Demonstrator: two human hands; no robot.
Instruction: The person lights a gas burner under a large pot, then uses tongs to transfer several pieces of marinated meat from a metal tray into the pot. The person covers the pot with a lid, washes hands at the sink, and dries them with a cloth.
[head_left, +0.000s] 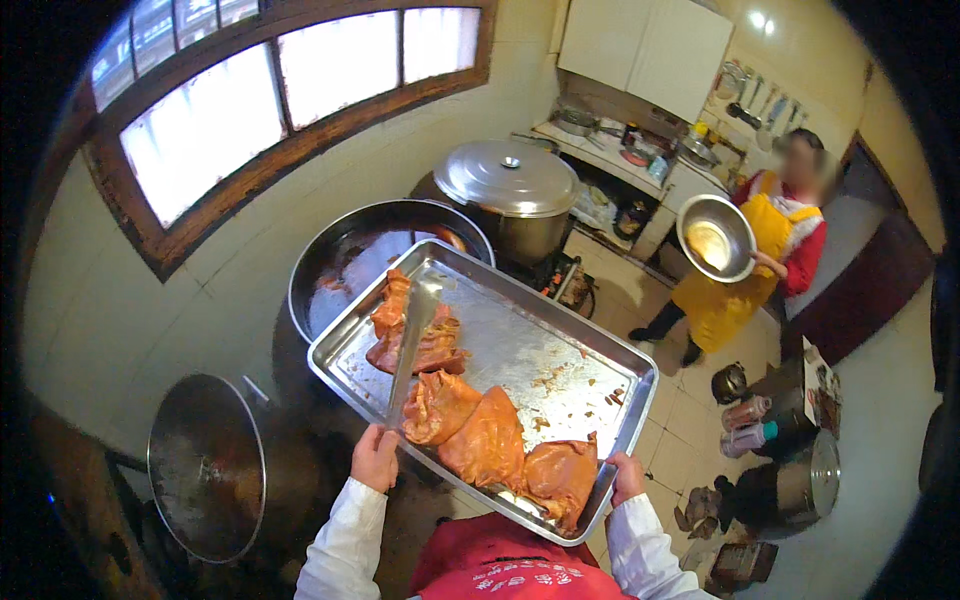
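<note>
A rectangular stainless steel tray (517, 322) is held tilted before me, its far left corner over the rim of a wide black wok (322, 240) of dark liquid. My left hand (375, 457) grips the tray's near left edge, its thumb against the handle of a long metal utensil (409, 352) lying in the tray. My right hand (627, 478) holds the near right corner. Orange-brown pieces of cooked meat (484, 442) lie along the near side. More folded meat (420, 337) lies partly under the utensil. Crumbs dot the bare metal on the right.
A large lidded pot (510, 187) stands beyond the wok. At right, a person (772, 225) in a yellow apron holds a metal basin (716, 238). A large round dark vessel (206, 469) is at lower left. Bottles (746, 427) and another pot (802, 480) stand along the right wall.
</note>
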